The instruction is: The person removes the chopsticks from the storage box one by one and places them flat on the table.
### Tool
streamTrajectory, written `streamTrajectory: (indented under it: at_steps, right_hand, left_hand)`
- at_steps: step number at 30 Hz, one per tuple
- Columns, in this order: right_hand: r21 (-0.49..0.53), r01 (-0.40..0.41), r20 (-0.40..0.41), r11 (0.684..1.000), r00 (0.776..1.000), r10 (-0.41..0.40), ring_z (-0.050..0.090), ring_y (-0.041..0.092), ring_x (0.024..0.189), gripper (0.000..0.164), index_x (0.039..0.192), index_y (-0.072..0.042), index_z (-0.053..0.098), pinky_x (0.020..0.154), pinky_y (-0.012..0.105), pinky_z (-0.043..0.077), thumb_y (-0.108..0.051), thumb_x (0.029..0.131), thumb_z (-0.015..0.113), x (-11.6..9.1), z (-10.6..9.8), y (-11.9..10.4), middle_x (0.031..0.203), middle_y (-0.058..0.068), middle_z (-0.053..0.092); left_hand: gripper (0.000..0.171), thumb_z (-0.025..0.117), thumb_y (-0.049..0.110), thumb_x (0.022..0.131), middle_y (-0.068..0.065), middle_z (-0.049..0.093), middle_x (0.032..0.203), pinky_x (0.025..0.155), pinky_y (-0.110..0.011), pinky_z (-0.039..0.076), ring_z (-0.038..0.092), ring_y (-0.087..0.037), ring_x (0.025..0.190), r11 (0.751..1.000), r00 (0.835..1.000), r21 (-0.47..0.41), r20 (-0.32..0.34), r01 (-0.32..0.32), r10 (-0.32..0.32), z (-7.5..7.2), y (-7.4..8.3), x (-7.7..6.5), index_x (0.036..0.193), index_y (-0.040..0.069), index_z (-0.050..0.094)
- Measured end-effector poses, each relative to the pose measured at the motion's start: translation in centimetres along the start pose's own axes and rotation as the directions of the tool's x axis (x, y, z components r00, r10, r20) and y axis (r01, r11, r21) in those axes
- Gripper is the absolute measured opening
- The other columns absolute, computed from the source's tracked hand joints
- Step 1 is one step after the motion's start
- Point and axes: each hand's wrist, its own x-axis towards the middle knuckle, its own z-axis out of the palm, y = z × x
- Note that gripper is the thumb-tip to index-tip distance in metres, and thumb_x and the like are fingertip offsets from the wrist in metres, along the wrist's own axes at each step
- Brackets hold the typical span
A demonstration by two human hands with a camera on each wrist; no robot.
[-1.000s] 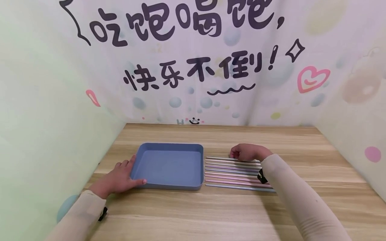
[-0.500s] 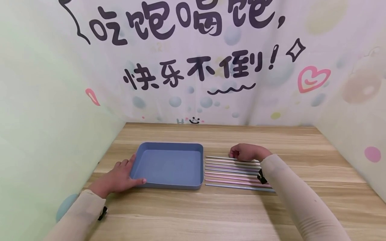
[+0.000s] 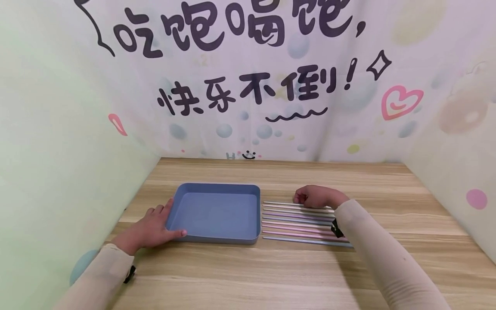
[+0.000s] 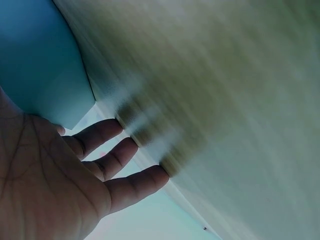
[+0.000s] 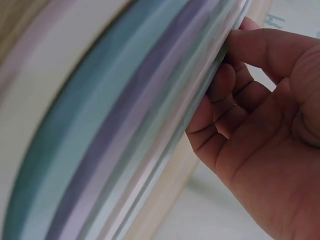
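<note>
A shallow blue rectangular tray (image 3: 217, 217) sits left of centre on the table. My left hand (image 3: 151, 230) rests against its front left corner, thumb at the front rim and fingers along the left side; in the left wrist view the fingers (image 4: 140, 187) are extended, their tips on the table. Right of the tray, several pastel chopsticks (image 3: 286, 233) lie side by side, pointing left to right. With curled fingers my right hand (image 3: 319, 196) pinches the farthest, pale chopstick (image 3: 277, 203). My right hand and sleeve hide parts of the chopsticks.
The wood-grain table (image 3: 240, 275) is bounded by a printed back wall (image 3: 248, 133) and side walls (image 3: 69, 163). The chopsticks' left ends lie close to the tray's right wall. My right forearm reaches over their right ends.
Neither hand, the tray nor the chopsticks have visibly moved on the table. Only a very slight shift of the head view shows.
</note>
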Motion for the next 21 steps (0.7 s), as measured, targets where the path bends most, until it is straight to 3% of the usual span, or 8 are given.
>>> streamTrajectory:
  at_steps: [5, 11, 18, 21]
  right_hand:
    - [-0.027, 0.004, -0.016, 1.000, 1.000, -0.005, 0.048, 0.016, 0.078, 0.024, 0.100, -0.002, 0.063, 0.073, 0.032, 0.041, 0.012, 0.085, 0.051, -0.3, -0.2, 0.1, 0.084, 0.004, 0.055]
    - [-0.075, -0.003, -0.121, 0.997, 0.993, -0.007, 0.052, 0.019, 0.085, 0.016, 0.099, -0.006, 0.066, 0.078, 0.038, 0.043, 0.002, 0.091, 0.054, -1.8, -0.7, 0.9, 0.093, 0.005, 0.061]
    - [-0.031, -0.033, -0.234, 0.999, 0.972, 0.025, 0.056, 0.022, 0.094, 0.014, 0.109, -0.004, 0.064, 0.080, 0.042, 0.046, -0.007, 0.098, 0.056, -7.3, -1.1, 2.8, 0.106, 0.010, 0.064]
    - [-0.015, -0.052, -0.299, 0.999, 0.953, 0.045, 0.056, 0.022, 0.093, 0.014, 0.110, -0.004, 0.063, 0.077, 0.041, 0.048, -0.007, 0.098, 0.056, -10.0, -0.9, 3.7, 0.104, 0.010, 0.064]
  left_hand:
    - [0.117, 0.063, 0.070, 0.082, -0.038, 0.042, 0.135, 0.095, -0.062, 0.040, 0.038, -0.057, 0.122, 1.000, 1.000, 0.012, -0.010, -0.004, 0.004, 0.0, 0.0, 0.2, 0.152, -0.012, 0.016]
    - [0.117, 0.064, 0.069, 0.082, -0.039, 0.041, 0.135, 0.095, -0.063, 0.039, 0.037, -0.059, 0.123, 1.000, 1.000, 0.001, -0.005, -0.003, 0.003, 0.0, 0.1, 0.3, 0.152, -0.011, 0.015]
    - [0.118, 0.064, 0.068, 0.082, -0.041, 0.039, 0.136, 0.095, -0.064, 0.039, 0.036, -0.061, 0.124, 1.000, 1.000, -0.008, 0.002, 0.001, -0.001, -0.1, 0.0, 0.1, 0.153, -0.011, 0.012]
    - [0.117, 0.063, 0.068, 0.084, -0.043, 0.036, 0.137, 0.095, -0.065, 0.038, 0.035, -0.062, 0.125, 1.000, 1.000, -0.016, 0.006, 0.012, -0.012, -0.3, -0.2, 0.0, 0.152, -0.012, 0.011]
